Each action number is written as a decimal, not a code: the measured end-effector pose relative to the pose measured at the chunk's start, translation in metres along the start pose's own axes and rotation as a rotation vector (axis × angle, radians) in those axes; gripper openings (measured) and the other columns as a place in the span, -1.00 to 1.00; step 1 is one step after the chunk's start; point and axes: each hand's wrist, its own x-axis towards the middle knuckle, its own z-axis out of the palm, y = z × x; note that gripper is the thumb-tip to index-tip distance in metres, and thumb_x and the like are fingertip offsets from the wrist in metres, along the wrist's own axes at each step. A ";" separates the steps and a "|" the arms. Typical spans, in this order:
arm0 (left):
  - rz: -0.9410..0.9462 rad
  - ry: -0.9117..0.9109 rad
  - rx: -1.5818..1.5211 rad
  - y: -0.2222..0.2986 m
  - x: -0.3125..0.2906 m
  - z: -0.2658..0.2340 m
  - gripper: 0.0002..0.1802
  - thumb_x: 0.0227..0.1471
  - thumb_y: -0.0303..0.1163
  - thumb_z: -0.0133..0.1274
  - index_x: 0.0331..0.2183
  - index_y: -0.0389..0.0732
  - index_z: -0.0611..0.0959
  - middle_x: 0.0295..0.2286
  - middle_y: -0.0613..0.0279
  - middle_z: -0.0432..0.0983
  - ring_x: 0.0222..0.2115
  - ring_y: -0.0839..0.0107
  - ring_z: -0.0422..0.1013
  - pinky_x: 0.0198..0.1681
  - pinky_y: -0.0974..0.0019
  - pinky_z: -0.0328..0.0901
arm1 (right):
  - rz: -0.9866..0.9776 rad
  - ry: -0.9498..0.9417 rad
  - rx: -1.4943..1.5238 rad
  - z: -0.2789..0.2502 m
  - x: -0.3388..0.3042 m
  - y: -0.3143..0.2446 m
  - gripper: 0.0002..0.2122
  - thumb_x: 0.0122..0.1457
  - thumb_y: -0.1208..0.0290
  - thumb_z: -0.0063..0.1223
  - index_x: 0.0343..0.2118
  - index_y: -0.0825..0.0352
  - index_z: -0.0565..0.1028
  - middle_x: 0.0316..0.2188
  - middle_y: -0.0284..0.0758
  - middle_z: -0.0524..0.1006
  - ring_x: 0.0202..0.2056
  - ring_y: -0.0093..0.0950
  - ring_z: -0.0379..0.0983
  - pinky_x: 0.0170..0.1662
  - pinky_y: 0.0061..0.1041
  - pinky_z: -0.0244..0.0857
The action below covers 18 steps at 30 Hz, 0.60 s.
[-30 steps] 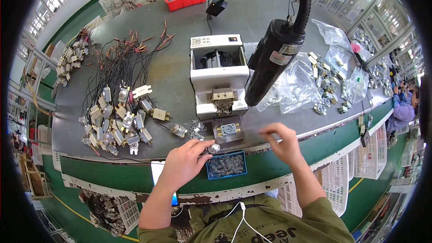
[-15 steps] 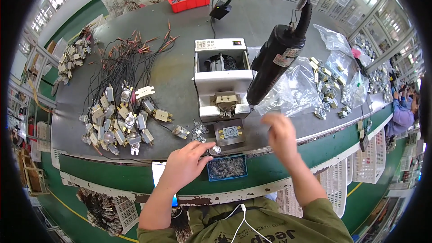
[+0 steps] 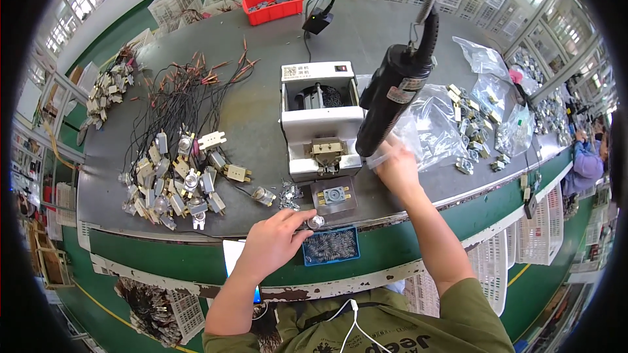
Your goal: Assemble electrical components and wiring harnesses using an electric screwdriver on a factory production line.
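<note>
My left hand (image 3: 278, 238) rests at the bench's front edge, thumb and forefinger closed on a small lamp holder with a round clear cap (image 3: 316, 222). Just beyond it, a grey-blue square part with brass-coloured tabs (image 3: 335, 195) lies flat on a metal block (image 3: 337, 207). My right hand (image 3: 398, 168) is stretched out beside the lower end of a hanging black electric screwdriver (image 3: 392, 95), near a clear plastic bag (image 3: 432, 124). Its fingertips are blurred and partly hidden, so its grip is unclear. A blue tray of small screws (image 3: 331, 246) sits in front of the block.
A white screw-feeding machine (image 3: 324, 117) stands mid-bench. Wired lamp holders (image 3: 173, 183) are heaped at left; loose metal parts (image 3: 474, 124) and bags lie at right. Small metal pieces (image 3: 290, 194) lie beside the block. A red bin (image 3: 273, 5) stands at the far edge.
My right hand has moved forward and slightly left, to the screwdriver's lower end and the plastic bag. My left hand stays on the lamp holder; the view has shifted slightly.
</note>
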 end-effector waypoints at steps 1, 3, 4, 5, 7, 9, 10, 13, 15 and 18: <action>-0.007 -0.006 0.004 0.001 0.000 -0.001 -0.62 -0.02 -0.28 0.25 -0.10 -0.04 0.66 -0.33 0.27 0.57 -0.48 0.29 0.50 -0.41 0.30 0.40 | 0.001 0.003 0.001 0.005 0.001 0.004 -0.76 0.12 0.47 0.04 -0.12 0.24 0.50 -0.30 -0.16 0.53 -0.22 -0.11 0.50 -0.14 -0.18 0.40; -0.021 -0.004 0.012 0.001 0.000 -0.002 -0.62 -0.02 -0.28 0.25 -0.10 -0.04 0.66 -0.33 0.27 0.57 -0.48 0.29 0.50 -0.41 0.30 0.41 | 0.066 -0.001 -0.031 0.015 0.006 0.008 -0.80 0.12 0.42 0.06 -0.18 0.25 0.49 -0.30 -0.13 0.52 -0.19 -0.09 0.48 -0.13 -0.16 0.38; -0.014 0.003 0.016 0.000 0.001 -0.002 -0.62 -0.02 -0.28 0.25 -0.10 -0.05 0.66 -0.34 0.27 0.57 -0.48 0.29 0.50 -0.41 0.30 0.41 | 0.062 0.001 -0.030 0.019 0.007 0.010 -0.80 0.12 0.42 0.06 -0.18 0.25 0.49 -0.30 -0.13 0.52 -0.19 -0.09 0.48 -0.13 -0.16 0.38; -0.008 0.009 0.020 -0.001 0.000 -0.002 -0.62 -0.02 -0.28 0.25 -0.10 -0.05 0.66 -0.34 0.27 0.57 -0.48 0.29 0.51 -0.41 0.30 0.41 | 0.082 0.046 -0.030 0.020 0.008 0.009 -0.80 0.11 0.42 0.06 -0.18 0.26 0.49 -0.30 -0.12 0.52 -0.19 -0.08 0.47 -0.12 -0.16 0.38; -0.010 0.014 0.016 0.000 -0.001 -0.003 -0.62 -0.02 -0.29 0.25 -0.10 -0.05 0.66 -0.34 0.27 0.56 -0.48 0.29 0.50 -0.41 0.30 0.40 | 0.100 0.092 -0.029 0.021 0.012 0.010 -0.80 0.11 0.43 0.06 -0.19 0.26 0.50 -0.30 -0.11 0.52 -0.18 -0.07 0.46 -0.12 -0.15 0.38; -0.006 0.014 0.011 -0.001 -0.002 -0.004 -0.62 -0.02 -0.29 0.25 -0.10 -0.05 0.66 -0.35 0.27 0.56 -0.48 0.29 0.50 -0.42 0.30 0.40 | 0.063 -0.004 -0.033 0.014 0.020 0.008 -0.81 0.08 0.47 0.04 -0.22 0.30 0.51 -0.29 -0.08 0.52 -0.18 -0.06 0.46 -0.11 -0.15 0.37; -0.005 0.015 0.009 -0.001 -0.003 -0.003 -0.62 -0.02 -0.29 0.25 -0.10 -0.05 0.66 -0.35 0.27 0.56 -0.49 0.29 0.50 -0.42 0.30 0.40 | 0.064 -0.003 -0.034 0.017 0.019 0.012 -0.81 0.08 0.47 0.04 -0.22 0.30 0.51 -0.29 -0.08 0.52 -0.18 -0.06 0.46 -0.11 -0.15 0.37; 0.002 0.024 0.005 -0.001 -0.002 -0.003 -0.62 -0.02 -0.29 0.25 -0.10 -0.06 0.66 -0.35 0.28 0.56 -0.49 0.29 0.50 -0.42 0.30 0.40 | 0.002 0.032 -0.012 0.022 0.019 0.022 -0.80 0.05 0.51 0.03 -0.23 0.31 0.52 -0.28 -0.08 0.53 -0.19 -0.05 0.45 -0.10 -0.14 0.37; -0.003 0.027 0.003 -0.001 -0.003 -0.003 -0.62 -0.02 -0.29 0.25 -0.10 -0.06 0.66 -0.35 0.28 0.56 -0.49 0.29 0.50 -0.43 0.30 0.40 | 0.044 0.059 0.004 0.020 0.015 0.019 -0.80 0.03 0.53 0.05 -0.24 0.34 0.52 -0.28 -0.08 0.53 -0.19 -0.05 0.46 -0.09 -0.13 0.36; 0.009 0.024 0.010 -0.001 -0.002 -0.004 -0.63 -0.02 -0.29 0.25 -0.11 -0.06 0.66 -0.35 0.28 0.56 -0.49 0.29 0.50 -0.42 0.30 0.40 | -0.057 -0.006 0.003 0.019 0.020 0.033 -0.78 0.01 0.53 0.06 -0.23 0.34 0.52 -0.27 -0.08 0.54 -0.17 -0.06 0.46 -0.07 -0.15 0.36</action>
